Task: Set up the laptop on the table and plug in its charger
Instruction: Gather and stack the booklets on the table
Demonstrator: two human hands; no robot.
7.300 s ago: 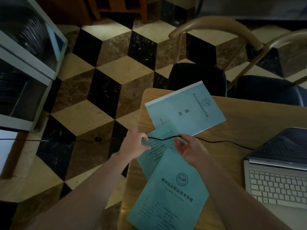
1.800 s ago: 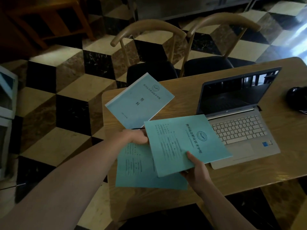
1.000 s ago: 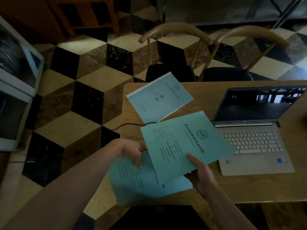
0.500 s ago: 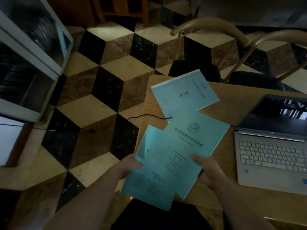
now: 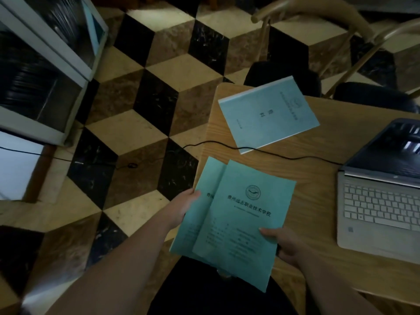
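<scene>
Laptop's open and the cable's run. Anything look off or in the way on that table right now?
One thing: the black charger cable runs across the table under the corner of the thick teal booklet, which lies askew near the far edge. Both hands, left hand and right hand, hold two thin teal booklets.

It looks like a school office or reading room: teal booklets printed with a school crest lie on a wooden worktop beside an open laptop, with bentwood chairs, a patterned marble floor and a glass-fronted cabinet
</scene>
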